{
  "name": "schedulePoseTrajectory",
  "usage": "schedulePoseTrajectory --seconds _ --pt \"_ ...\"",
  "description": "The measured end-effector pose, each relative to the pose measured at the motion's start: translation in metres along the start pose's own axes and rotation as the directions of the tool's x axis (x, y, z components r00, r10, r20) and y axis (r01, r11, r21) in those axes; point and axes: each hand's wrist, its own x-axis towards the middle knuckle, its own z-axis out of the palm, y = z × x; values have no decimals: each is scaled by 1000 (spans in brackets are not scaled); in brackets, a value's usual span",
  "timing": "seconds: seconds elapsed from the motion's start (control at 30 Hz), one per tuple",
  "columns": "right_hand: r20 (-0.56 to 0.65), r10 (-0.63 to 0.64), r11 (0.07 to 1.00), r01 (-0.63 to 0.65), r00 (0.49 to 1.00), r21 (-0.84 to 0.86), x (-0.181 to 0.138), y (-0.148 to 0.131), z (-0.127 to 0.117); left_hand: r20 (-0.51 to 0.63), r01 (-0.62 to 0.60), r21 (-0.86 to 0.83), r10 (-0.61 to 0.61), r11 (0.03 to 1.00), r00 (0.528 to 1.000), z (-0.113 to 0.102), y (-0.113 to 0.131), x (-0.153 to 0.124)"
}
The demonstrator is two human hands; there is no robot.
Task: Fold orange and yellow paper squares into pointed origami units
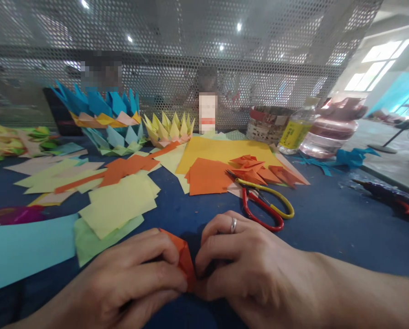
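Between my hands, low in the middle of the view, is a folded piece of orange paper (186,261). My left hand (136,274) is closed on its left side, the fingers bent over the paper. On its right side the fingers of my right hand (240,260) are pinched together at the lower edge; a ring is on one finger. My fingers hide part of the folds. Just beyond my right hand lie scissors (264,205) with one yellow and one red handle. A stack of orange paper squares (209,176) and several folded orange pieces (250,168) lie behind them.
Pale yellow sheets (120,203) and light blue paper (29,251) lie left. Behind stand a blue folded-paper bowl (111,119), a yellow one (170,128), a yellow-labelled bottle (295,130) and a pink jug (330,130). A glue gun (393,194) lies right, before a perforated screen (177,27).
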Motion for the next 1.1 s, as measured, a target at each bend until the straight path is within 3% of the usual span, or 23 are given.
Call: schedulePoseTrajectory --seconds 0.3,0.57,0.87,1.1 --pt "-7 -25 1000 25 1000 1 -1 -1 0 -32 201 -55 -203 978 979 8 5 1" --pt "17 -32 999 33 999 -43 1 0 0 -17 214 -15 -214 977 977 9 5 4" --pt "-105 -38 999 36 994 -20 1 1 4 -23 224 -15 -225 974 974 8 4 4" --pt "3 -3 1000 3 1000 -16 0 1 1 -36 243 -24 -244 970 969 9 4 5"
